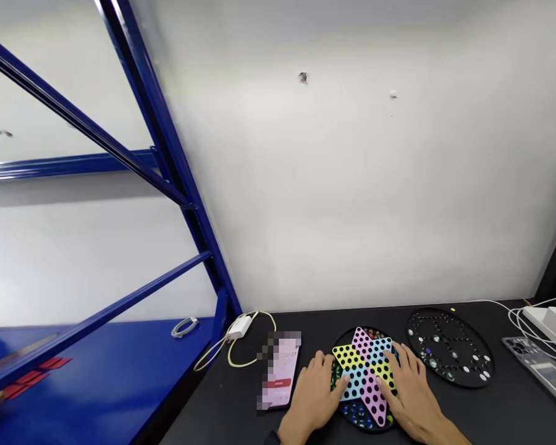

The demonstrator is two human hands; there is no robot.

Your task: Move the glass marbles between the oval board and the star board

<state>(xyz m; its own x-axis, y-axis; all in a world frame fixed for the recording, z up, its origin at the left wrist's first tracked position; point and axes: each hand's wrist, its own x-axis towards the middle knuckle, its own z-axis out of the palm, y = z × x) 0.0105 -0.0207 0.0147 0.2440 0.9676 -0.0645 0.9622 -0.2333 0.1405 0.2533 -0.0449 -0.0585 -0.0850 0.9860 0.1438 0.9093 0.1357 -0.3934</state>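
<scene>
A Chinese checkers board (368,383) with pink, yellow and blue star points and black holes lies on the black table, between my hands. Coloured marbles show around the star, inside the round black rim. My left hand (315,390) rests at the board's left edge, fingers stretched and the thumb on a blue point. On the other side, my right hand (411,395) lies over the right edge with fingers spread, its index finger and thumb touching the star. Neither hand visibly grips anything. The hands hide parts of the rim.
A round black tray (449,346) with marbles and white discs lies to the right. A phone (280,371) and a white charger (240,327) with its cable are at left. Another phone (542,371) and a power strip (551,324) sit far right. A blue rack (167,142) stands left.
</scene>
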